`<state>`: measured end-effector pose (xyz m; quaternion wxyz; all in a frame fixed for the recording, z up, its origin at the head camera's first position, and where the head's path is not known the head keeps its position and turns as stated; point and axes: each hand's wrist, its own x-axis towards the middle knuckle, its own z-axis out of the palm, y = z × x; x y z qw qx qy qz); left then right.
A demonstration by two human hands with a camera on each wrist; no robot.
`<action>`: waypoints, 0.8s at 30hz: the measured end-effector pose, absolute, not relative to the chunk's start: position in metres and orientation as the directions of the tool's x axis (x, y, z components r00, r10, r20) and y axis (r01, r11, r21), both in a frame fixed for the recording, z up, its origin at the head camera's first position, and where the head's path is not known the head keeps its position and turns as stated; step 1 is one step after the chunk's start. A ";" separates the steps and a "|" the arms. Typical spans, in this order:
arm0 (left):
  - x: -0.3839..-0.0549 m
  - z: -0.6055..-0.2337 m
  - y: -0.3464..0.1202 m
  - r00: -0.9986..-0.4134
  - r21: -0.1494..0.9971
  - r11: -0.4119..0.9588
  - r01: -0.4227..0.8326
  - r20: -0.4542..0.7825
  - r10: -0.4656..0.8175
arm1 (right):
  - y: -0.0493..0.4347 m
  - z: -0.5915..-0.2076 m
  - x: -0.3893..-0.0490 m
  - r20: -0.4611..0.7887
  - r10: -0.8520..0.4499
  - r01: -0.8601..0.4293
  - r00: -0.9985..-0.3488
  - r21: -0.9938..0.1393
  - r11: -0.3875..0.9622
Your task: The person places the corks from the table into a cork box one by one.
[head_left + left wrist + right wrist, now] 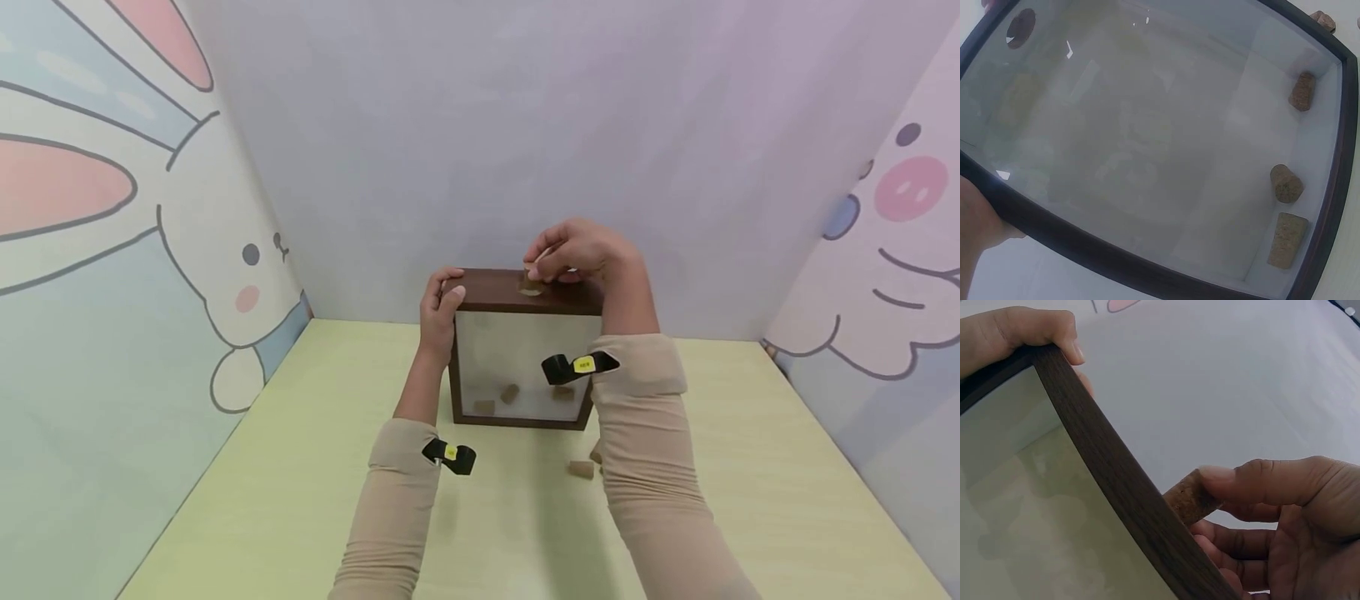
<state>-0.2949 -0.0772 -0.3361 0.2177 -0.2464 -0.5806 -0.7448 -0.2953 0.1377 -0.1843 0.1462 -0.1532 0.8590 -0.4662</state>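
Observation:
A dark brown wooden shadow box point(487, 286) with a clear front pane stands upright on the table. My left hand point(441, 308) grips its upper left corner, thumb at the front edge and fingers over the top. Between thumb and fingers my right hand point(581, 250) pinches a brown cork point(1192, 499), its lower end right at the round hole point(531, 292) in the box's top; the frame edge hides that end in the right wrist view. Inside, at the bottom, lie a tilted cork point(1286, 184), a pale one point(1288, 240) and a darker one point(1302, 92).
Loose corks, including one cork point(581, 469), lie on the pale yellow-green table point(300, 500) in front of the box's right side, partly behind the right sleeve. A plain pale backdrop point(480, 125) hangs behind, with cartoon-printed panels at both sides.

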 end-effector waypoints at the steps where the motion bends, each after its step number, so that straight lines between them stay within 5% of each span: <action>1: -0.294 -0.336 -0.077 -0.785 0.758 -0.234 0.609 0.619 -0.040 | 0.139 -0.185 -0.292 -0.094 -0.397 -0.141 -0.913 -0.840 0.525; 9: -0.292 -0.336 -0.075 -0.782 0.752 -0.247 0.611 0.622 -0.038 | 0.165 -0.193 -0.245 0.163 -0.405 -0.368 -0.900 -0.781 0.504; 24: -0.266 -0.315 -0.072 -0.795 0.768 -0.247 0.591 0.606 -0.019 | 0.200 -0.226 -0.187 0.345 -0.429 -0.532 -0.835 -0.705 0.469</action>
